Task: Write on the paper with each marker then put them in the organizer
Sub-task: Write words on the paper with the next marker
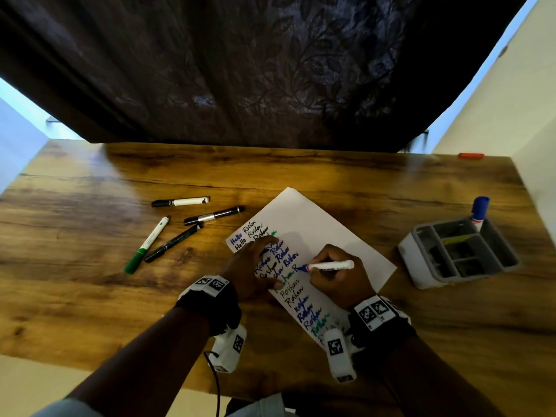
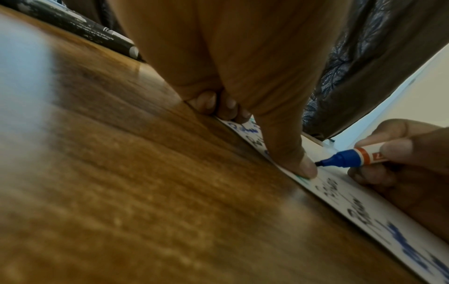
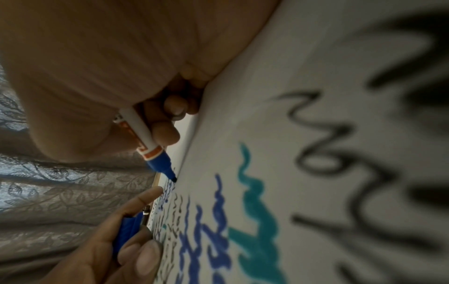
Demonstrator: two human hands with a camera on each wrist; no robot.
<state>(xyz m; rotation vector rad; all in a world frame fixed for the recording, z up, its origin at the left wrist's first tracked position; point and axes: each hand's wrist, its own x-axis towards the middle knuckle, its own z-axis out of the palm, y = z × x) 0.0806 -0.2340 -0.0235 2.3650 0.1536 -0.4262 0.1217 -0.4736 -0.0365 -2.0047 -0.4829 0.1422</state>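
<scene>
The white paper [image 1: 316, 224] lies slanted mid-table, covered with lines of black, blue and green writing. My right hand [image 1: 337, 281] grips an uncapped blue marker [image 1: 329, 265] with a white barrel; its tip [image 3: 173, 179] touches the paper [image 3: 291, 134]. My left hand [image 1: 255, 266] rests on the paper's left edge, thumb [image 2: 303, 167] pressing down close to the marker tip [image 2: 319, 163], and holds the blue cap [image 3: 126, 232] between its fingers. The grey and white organizer [image 1: 421, 260] stands at the right with one blue-capped marker [image 1: 480, 212] upright in a back compartment.
Left of the paper lie several capped markers: a black and white one [image 1: 180, 202], a black one [image 1: 213, 215], a green one [image 1: 147, 245] and another black one [image 1: 174, 242]. A small red object [image 1: 471, 155] sits at the far right edge. A dark curtain [image 1: 240, 70] hangs behind the table.
</scene>
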